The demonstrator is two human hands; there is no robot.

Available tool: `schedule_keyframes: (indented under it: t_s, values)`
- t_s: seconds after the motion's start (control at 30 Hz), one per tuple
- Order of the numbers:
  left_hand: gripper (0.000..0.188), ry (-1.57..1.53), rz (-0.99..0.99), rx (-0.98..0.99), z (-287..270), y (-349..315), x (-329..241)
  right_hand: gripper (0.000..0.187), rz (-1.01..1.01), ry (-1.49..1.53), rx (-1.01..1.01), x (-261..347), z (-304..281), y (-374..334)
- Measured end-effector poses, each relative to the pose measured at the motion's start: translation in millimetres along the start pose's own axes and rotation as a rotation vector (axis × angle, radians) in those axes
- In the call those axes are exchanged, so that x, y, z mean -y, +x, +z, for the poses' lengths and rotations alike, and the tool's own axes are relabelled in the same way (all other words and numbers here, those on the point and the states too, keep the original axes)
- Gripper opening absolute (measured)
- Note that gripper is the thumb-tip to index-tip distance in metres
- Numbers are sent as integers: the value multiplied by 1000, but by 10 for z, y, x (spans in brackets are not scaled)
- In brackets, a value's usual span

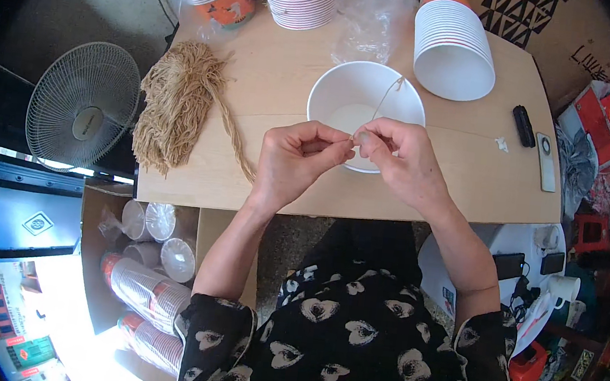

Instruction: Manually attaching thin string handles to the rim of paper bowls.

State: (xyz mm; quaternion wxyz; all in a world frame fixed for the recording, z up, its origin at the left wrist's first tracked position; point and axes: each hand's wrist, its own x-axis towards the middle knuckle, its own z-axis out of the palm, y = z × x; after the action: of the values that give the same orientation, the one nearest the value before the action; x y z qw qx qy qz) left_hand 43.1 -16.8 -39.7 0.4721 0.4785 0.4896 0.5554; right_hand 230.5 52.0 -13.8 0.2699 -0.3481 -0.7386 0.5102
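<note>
A white paper bucket (330,93) stands on the table, its mouth facing up. From a small knot at its far right rim, a thin string (384,102) runs down to my fingers. My right hand (405,160) pinches this string over the bucket's near rim. Close against it, my left hand (297,156) is also closed in a pinch, thumb to index finger, at the string's end. The fingertips of both hands nearly touch, and they hide the end itself. To the left lies a thick bundle of tan twine (176,106), with a twisted tail reaching toward my left wrist.
Stacked paper buckets (453,57) lie at the far right, with another stack (299,0) at the back. Clear plastic wrap (367,26) sits between them. A black tool-like object (524,126) and a pale remote (546,162) are at right. A carton (104,225) of wrapped buckets stands lower left, beside a fan (87,108).
</note>
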Motion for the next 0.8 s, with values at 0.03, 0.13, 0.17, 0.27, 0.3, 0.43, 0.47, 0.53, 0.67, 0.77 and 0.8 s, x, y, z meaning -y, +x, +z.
schedule_keyframes:
  t_s: [0.03, 0.13, 0.17, 0.27, 0.3, 0.43, 0.47, 0.53, 0.67, 0.77, 0.8]
  values:
    - [12, -18, 9, 3, -5, 2, 5, 19, 0, 0, 0, 2, 0, -8]
    - [12, -53, 21, 30, -28, 11, 22, 21, -17, 35, 7, 34, -18, -26]
    - [12, -52, 20, 31, -46, 17, 20, 21, -5, 46, 15, 56, -31, -31]
    - [12, -96, -21, 63, -102, 31, 12, 19, -43, 78, -12, 53, -42, -22]
    - [12, -125, -40, 67, -109, 33, 4, 17, -93, 97, -45, 46, -43, -10]
    - [12, -151, -51, 103, -132, 47, -9, 14, -145, -22, -113, -27, -20, 63]
    - [12, -150, -51, 104, -133, 48, -5, 13, -174, -37, -115, -42, 3, 82]
    - [11, -139, -40, 113, -138, 50, 4, 12, -202, -52, -118, -38, 29, 96]
    - [12, -147, -63, 105, -135, 44, 1, 10, -190, -32, -55, -6, 34, 91]
    - [11, -121, -71, 87, -112, 38, -25, 10, -172, -30, -40, 9, 37, 90]
    - [11, -126, -67, 75, -99, 30, -46, 10, -166, -36, -36, 14, 37, 89]
